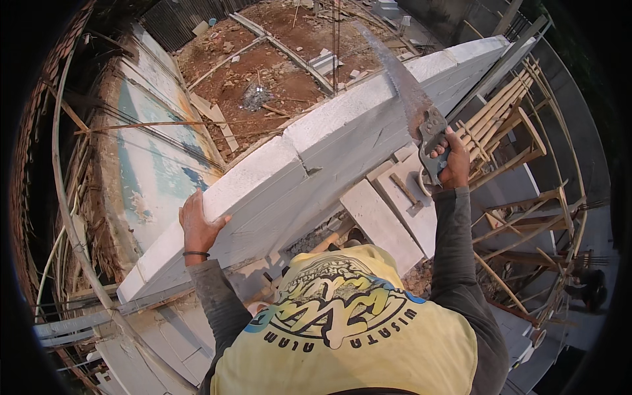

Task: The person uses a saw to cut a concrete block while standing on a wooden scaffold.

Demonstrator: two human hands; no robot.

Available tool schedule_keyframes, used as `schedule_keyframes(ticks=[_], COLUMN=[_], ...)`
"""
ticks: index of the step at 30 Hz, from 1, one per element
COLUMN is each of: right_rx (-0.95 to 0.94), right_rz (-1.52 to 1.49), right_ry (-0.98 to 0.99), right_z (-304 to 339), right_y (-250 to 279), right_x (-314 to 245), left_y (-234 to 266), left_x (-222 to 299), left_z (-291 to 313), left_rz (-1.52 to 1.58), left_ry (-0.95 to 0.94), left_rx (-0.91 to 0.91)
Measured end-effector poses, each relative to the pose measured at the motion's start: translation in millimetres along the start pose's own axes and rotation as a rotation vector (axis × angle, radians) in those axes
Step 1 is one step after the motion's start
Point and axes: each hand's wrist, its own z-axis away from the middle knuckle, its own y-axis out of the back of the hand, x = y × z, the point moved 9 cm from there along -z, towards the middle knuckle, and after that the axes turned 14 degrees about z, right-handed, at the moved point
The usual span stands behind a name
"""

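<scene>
A handsaw (409, 95) is in my right hand (454, 161), whose fingers wrap round its grip. Its blade slants up and to the left, passing over the top of a white block wall (253, 170); whether the teeth touch the blocks I cannot tell. Farther left along the same wall, my left hand (201, 222) rests on the top edge, with its thumb on the near side and its fingers spread apart from it. Between the hands, a notch or gap shows at a joint in the blocks.
Below the wall lie pale slabs (378, 220) with a hammer-like tool (407, 191) on them. Bamboo scaffolding (500, 125) stands at right. Beyond the wall is a rubble-strewn dirt plot (224, 66) with a thin upright rod (336, 46). A weathered painted wall (148, 155) rises at left.
</scene>
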Motion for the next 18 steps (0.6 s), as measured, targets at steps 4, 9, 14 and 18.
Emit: schedule_keyframes(ticks=[4,9,14,18], right_rx=[-0.018,-0.109,-0.093,-0.08], right_rz=[0.031,0.204,0.049,0.117], right_ry=[0.001,-0.094,0.035,0.015], right_z=[-10,89,16,29], right_y=[-4,-35,-24,-26], right_x=[6,41,13,15], left_y=[0,1,4,0], left_x=[2,-8,2,6], left_z=[-5,7,4,0], left_rz=[0.005,0.023,0.036,0.038], left_ry=[-0.02,-0.004,-0.002,-0.01], left_rx=[-0.002,0.035,0.014,0.018])
